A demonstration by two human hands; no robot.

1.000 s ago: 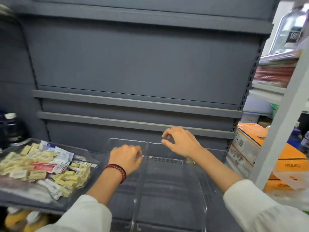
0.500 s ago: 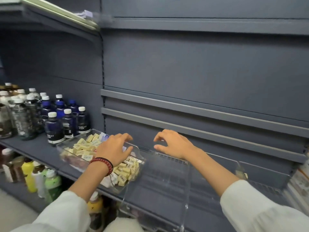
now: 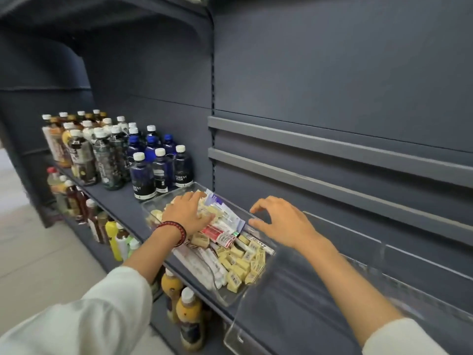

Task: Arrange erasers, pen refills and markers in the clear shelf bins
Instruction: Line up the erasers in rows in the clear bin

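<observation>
Left hand [image 3: 188,212], red-beaded band [image 3: 174,230] at the wrist, lies with fingers spread flat on the heap of erasers [image 3: 238,262] and markers [image 3: 201,262] in the clear tray [image 3: 226,299] on the shelf [image 3: 120,201]. Right hand [image 3: 284,222] hovers over the tray's right rim, fingers apart and holding nothing, a clear bin [image 3: 281,290] just right of it.

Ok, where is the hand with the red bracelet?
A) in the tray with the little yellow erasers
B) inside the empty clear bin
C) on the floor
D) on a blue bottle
A: the left hand lies on the pile of erasers and packets in the clear tray.
</observation>
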